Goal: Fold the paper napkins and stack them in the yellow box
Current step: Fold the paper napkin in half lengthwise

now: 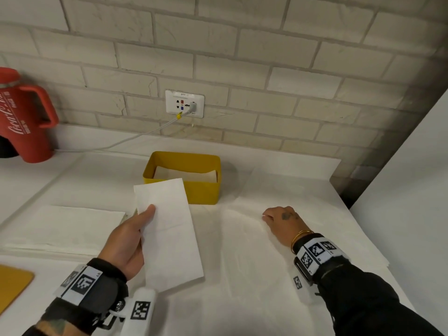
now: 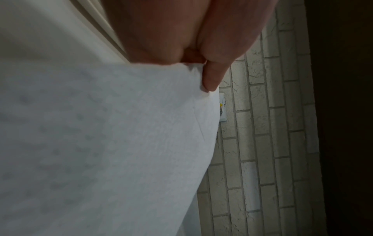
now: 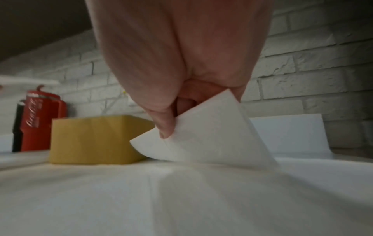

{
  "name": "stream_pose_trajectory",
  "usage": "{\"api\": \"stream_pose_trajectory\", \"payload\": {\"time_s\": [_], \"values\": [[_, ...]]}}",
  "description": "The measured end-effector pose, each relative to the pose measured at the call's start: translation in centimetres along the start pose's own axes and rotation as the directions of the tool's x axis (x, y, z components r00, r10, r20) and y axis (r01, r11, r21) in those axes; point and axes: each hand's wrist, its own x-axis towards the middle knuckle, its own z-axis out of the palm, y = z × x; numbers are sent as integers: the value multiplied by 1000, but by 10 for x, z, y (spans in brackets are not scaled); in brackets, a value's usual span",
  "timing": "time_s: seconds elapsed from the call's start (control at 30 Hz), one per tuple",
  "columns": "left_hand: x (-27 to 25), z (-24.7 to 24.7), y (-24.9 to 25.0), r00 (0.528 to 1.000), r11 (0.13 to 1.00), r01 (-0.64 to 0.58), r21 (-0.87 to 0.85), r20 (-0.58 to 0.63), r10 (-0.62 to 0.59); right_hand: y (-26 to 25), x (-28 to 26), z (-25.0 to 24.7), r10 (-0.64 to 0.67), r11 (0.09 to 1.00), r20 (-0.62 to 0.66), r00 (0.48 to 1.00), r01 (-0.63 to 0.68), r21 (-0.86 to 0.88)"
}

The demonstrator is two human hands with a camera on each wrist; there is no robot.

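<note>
The left hand (image 1: 128, 241) holds a folded paper napkin (image 1: 169, 229) lifted over the white countertop (image 1: 97, 175), thumb pressed on top, its far edge overlapping the front of the yellow box (image 1: 201, 190). The box holds folded napkins (image 1: 186, 175). The right hand (image 1: 282, 223) pinches the corner of an unfolded napkin (image 3: 201, 135) lying to the right.

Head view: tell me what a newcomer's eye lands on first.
The yellow box stands out at mid-counter near the brick wall, with folded napkins already inside. Just in front of it, the left hand holds a folded napkin lifted toward the box, while the right hand pinches up a corner of another napkin from the white counter. A red jug sits at the far left.
</note>
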Motion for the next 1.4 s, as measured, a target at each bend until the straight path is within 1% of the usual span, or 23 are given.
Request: {"api": "stream_pose_trajectory", "payload": {"time_s": [0.1,0.13,0.17,0.2,0.27,0.3,0.33,0.37,0.47,0.53,0.6,0.7,0.83,0.93,1.0,1.07,1.1,1.2,1.23,1.27,1.3,1.33,1.4], "values": [[-7,-1,-1,1000,1000,0,10,11,0,-14,-20,-16,-70,974,-97,993,89,208],[-9,-1,-2,1000,1000,3,14,15,-3,-20,-29,-23,-76,934,-127,989,115,338],[-11,0,-3,1000,1000,6,21,20,-6,-26,-40,-29,-61,851,-156,986,133,507],[-13,1,-5,1000,999,14,29,27,-15,-32,-52,-36,-33,701,-177,984,149,698],[-15,3,-9,997,998,45,50,53,-48,-38,-72,-47,26,288,-158,987,144,947],[-17,5,-12,995,996,64,60,68,-68,-38,-81,-48,46,143,-122,991,114,983],[-18,6,-15,993,994,82,70,79,-88,-35,-87,-44,79,94,-81,994,73,993],[-19,7,-18,991,993,97,74,85,-103,-31,-92,-38,120,123,-34,992,19,992],[-21,6,-25,987,989,121,83,93,-128,-9,-100,-1,271,314,130,954,-215,925],[-23,3,-29,987,988,128,88,89,-136,0,-105,20,316,405,221,923,-342,848],[-27,0,-32,986,987,135,91,90,-143,1,-110,28,326,484,267,907,-402,777],[-35,-2,-33,985,986,135,97,94,-145,-9,-109,22,306,558,315,899,-437,705],[-44,-5,-34,987,987,123,103,91,-132,-16,-88,23,332,738,181,926,-374,562],[-50,-11,-35,988,987,118,107,87,-128,-23,-77,23,317,786,113,942,-327,525],[-51,-14,-35,989,987,116,107,80,-125,-31,-74,18,292,742,39,956,-252,622],[-51,-17,-34,991,989,109,101,66,-116,-47,-78,6,244,606,-44,969,-117,786],[-51,-18,-33,992,989,106,100,58,-112,-58,-82,-3,192,485,-72,979,-31,874],[-52,-15,-30,992,989,101,104,64,-108,-89,-103,-31,-35,-3,-142,989,142,990],[-52,-12,-30,991,989,104,106,77,-112,-98,-109,-36,-87,-114,-157,984,147,983],[-53,-9,-30,989,989,106,107,94,-116,-104,-112,-36,-114,-184,-159,981,136,973],[-54,-5,-30,987,989,104,104,114,-116,-110,-114,-33,-124,-210,-144,982,116,971],[-55,0,-30,985,990,96,99,131,-108,-113,-115,-25,-110,-193,-113,987,90,977],[-57,8,-28,984,993,61,100,161,-77,-118,-116,-7,-52,-102,-19,998,14,995]]}}
